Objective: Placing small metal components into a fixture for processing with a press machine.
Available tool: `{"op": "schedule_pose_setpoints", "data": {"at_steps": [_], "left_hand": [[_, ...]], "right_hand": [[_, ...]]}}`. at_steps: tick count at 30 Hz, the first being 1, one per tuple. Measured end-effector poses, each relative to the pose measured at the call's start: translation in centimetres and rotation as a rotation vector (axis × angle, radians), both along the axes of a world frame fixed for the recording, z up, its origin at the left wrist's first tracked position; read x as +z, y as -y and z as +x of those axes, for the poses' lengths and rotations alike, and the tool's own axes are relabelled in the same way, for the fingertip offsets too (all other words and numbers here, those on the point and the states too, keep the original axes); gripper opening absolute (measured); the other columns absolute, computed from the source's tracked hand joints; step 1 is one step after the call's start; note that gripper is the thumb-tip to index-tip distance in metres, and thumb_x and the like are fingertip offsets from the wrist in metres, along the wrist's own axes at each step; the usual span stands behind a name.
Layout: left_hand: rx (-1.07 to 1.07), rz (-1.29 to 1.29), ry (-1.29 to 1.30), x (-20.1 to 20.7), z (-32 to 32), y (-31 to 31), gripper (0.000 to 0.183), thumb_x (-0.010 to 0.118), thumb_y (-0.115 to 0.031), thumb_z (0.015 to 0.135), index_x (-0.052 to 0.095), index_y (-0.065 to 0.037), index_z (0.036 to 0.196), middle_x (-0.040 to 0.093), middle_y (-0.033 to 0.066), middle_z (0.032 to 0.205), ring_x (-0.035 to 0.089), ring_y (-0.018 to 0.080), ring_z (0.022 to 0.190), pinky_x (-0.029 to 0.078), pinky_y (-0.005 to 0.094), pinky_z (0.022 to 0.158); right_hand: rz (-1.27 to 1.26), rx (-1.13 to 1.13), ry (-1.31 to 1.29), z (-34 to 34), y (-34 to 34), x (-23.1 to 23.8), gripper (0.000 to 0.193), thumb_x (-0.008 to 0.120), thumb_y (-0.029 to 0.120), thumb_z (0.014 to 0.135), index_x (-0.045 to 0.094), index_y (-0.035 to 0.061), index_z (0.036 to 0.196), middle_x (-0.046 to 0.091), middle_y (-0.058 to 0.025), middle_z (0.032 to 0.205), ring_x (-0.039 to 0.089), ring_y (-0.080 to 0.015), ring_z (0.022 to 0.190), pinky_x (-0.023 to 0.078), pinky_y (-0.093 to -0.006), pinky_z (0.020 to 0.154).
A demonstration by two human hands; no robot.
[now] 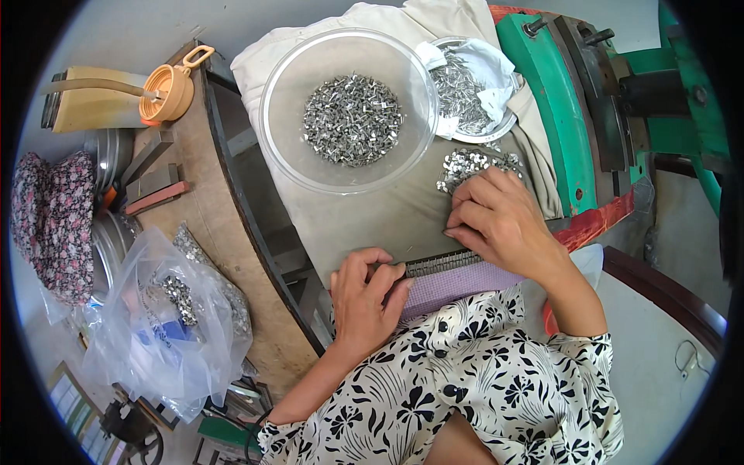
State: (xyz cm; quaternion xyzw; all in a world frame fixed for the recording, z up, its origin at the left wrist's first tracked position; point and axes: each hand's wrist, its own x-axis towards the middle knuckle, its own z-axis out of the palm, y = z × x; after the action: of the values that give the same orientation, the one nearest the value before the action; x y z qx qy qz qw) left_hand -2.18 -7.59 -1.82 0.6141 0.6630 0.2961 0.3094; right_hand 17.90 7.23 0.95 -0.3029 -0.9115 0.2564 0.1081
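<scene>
A long dark metal rack (446, 263), lined with a close row of thin upright pins, lies at the near edge of the cloth-covered table in front of me. My left hand (363, 298) is curled at its left end, the thumb and fingers closed on it. Over its right part is my right hand (496, 221), thumb and fingertips pinched together; whatever they may hold is hidden. Just beyond that hand a loose heap of small shiny metal pieces (459, 167) lies on the cloth. A purple woven strip (457, 287) runs along the rack's near side.
A clear plastic bowl (273, 147) holds many small metal parts. Beside it stands a metal bowl (508, 124) of thin pins with white lining. Green machinery (535, 108) borders the right. On the left bench (225, 209) sit a plastic bag (147, 341) and an orange lid (178, 97).
</scene>
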Motion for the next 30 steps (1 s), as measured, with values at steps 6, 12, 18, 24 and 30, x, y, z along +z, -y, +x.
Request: {"op": "schedule_pose_setpoints", "data": {"at_steps": [6,12,18,24,30], "left_hand": [[0.001,-0.014,-0.006,-0.1,0.0,0.1,0.024,0.078,-0.016,0.076,0.069,-0.012,0.098,0.057,0.0025,0.11,0.052,0.0202,0.084,0.035,0.0374,0.076],[0.0,-0.006,0.0,0.0,0.1,-0.1,0.024,0.078,-0.016,0.077,0.068,-0.012,0.098,0.057,0.0026,0.111,0.053,0.0204,0.084,0.035,0.0374,0.077],[0.005,-0.001,-0.003,0.0,0.0,0.1,0.023,0.078,-0.015,0.077,0.068,-0.011,0.098,0.057,0.0029,0.111,0.054,0.0202,0.084,0.035,0.0372,0.077],[0.006,0.003,0.008,0.0,0.1,-0.1,0.023,0.078,-0.015,0.077,0.069,-0.011,0.098,0.057,0.0033,0.111,0.054,0.0202,0.084,0.035,0.0372,0.077],[0.006,0.029,0.0,-0.3,0.1,0.1,0.023,0.079,-0.015,0.076,0.07,-0.011,0.097,0.058,0.0036,0.11,0.053,0.0197,0.079,0.036,0.0373,0.076]], "right_hand": [[-0.015,-0.013,-0.149,-0.2,3.1,0.7,0.02,0.08,0.011,0.067,0.07,0.0104,0.083,0.063,0.0001,0.095,0.056,-0.0222,0.088,0.041,-0.0355,0.074],[0.022,0.003,-0.124,-0.6,4.8,-0.6,0.02,0.08,0.01,0.067,0.07,0.0098,0.084,0.063,0.0015,0.096,0.056,-0.0194,0.087,0.04,-0.0339,0.073],[0.147,0.019,-0.065,-0.9,5.4,-0.3,0.017,0.066,0.016,0.073,0.071,0.0061,0.087,0.063,-0.0009,0.1,0.057,-0.0183,0.093,0.043,-0.032,0.076],[0.262,-0.002,0.003,-0.7,6.0,0.7,0.029,0.079,0.014,0.065,0.073,0.0138,0.093,0.064,0.0033,0.098,0.057,-0.0184,0.089,0.041,-0.0344,0.076],[0.114,-0.345,-0.147,4.1,4.9,1.8,0.023,0.083,0.012,0.065,0.076,0.0128,0.087,0.065,0.0001,0.088,0.058,-0.0199,0.083,0.043,-0.033,0.073]]}}
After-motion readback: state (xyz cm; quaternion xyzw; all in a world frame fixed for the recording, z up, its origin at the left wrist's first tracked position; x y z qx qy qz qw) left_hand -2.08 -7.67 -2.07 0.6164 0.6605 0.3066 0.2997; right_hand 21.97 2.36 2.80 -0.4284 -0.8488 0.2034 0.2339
